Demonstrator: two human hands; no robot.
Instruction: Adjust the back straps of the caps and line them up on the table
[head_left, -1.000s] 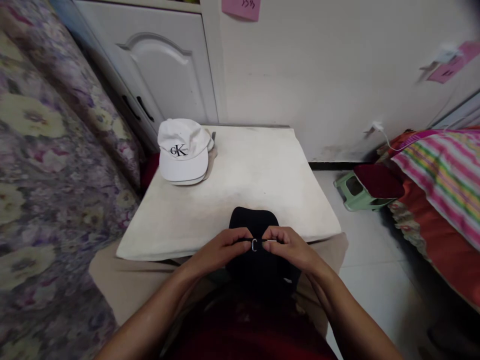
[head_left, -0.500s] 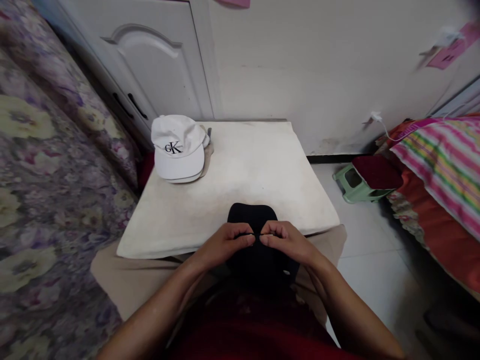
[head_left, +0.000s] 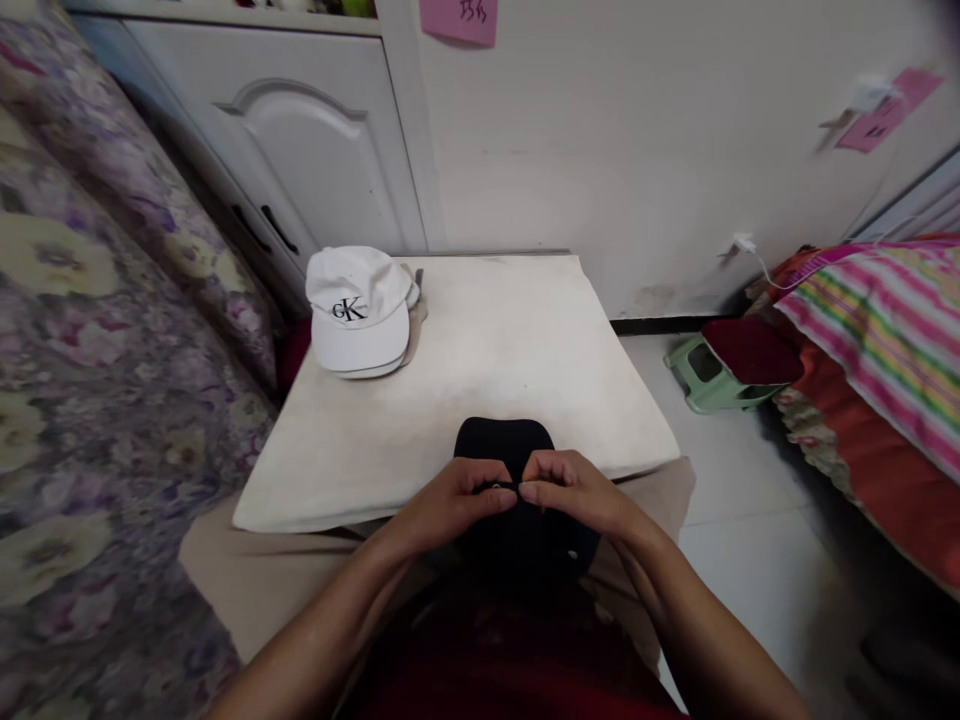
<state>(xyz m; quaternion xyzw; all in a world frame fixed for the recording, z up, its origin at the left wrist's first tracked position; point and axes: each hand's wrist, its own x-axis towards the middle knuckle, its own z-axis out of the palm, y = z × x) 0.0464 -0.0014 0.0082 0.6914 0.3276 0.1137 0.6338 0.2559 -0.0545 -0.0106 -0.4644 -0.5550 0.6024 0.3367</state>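
Observation:
A black cap (head_left: 504, 438) lies at the table's near edge and over my lap, its brim on the white tabletop. Over it, my left hand (head_left: 469, 492) is closed in a pinch on something dark and small, too dark to make out. My right hand (head_left: 566, 488) pinches close beside it, the fingertips of both hands almost touching; what it grips is hidden. A white cap (head_left: 358, 315) with black letters sits at the table's back left, with other caps partly visible beneath it.
The white table (head_left: 517, 330) stands against the wall. A floral curtain (head_left: 135, 400) hangs at the left, beside a white cabinet (head_left: 300, 150). At the right are a green stool (head_left: 697, 375) with a red top and a bed (head_left: 892, 400) with striped cloth.
My two hands have come slightly closer together over the black cap. The view has tilted up a little, showing more of the cabinet and the pink note.

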